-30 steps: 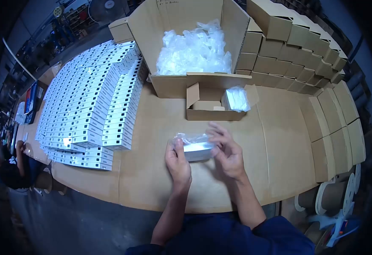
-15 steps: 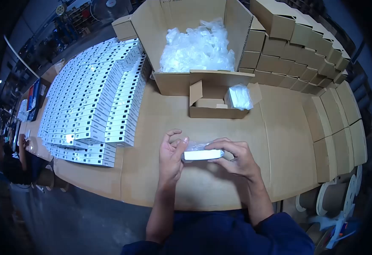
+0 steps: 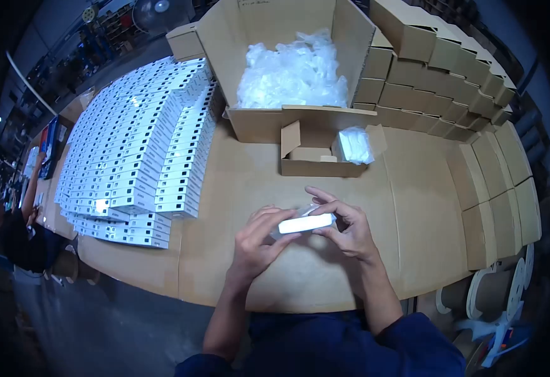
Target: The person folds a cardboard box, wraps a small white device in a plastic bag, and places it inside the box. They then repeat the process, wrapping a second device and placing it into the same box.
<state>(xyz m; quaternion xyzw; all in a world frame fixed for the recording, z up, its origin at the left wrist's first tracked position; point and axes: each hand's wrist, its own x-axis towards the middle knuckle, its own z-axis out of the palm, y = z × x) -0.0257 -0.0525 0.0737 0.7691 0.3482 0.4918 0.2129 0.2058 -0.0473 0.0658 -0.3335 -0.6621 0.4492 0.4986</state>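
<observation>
A small white box (image 3: 308,224), partly covered in clear plastic wrap, is held between my two hands above the cardboard-topped table. My left hand (image 3: 257,242) grips its left end, thumb below and fingers above. On the right end, my right hand (image 3: 349,232) pinches the box between thumb and fingers, with one finger raised. Beyond my hands, an open brown carton (image 3: 322,168) holds wrapped white items (image 3: 354,146) at its right side. Behind it, a large carton (image 3: 256,124) contains a heap of clear plastic bags (image 3: 291,75).
Stacked white boxes (image 3: 130,144) fill the table's left part. Brown cartons (image 3: 426,81) are piled at the back right, with more cartons (image 3: 498,195) along the right edge. Another person (image 3: 27,232) is at the far left. Spools (image 3: 495,289) stand below the table's right edge.
My left hand has turned and closed over the box's left end. The box has shifted slightly right and up. At the far left, the other person's arm has stretched out over the table.
</observation>
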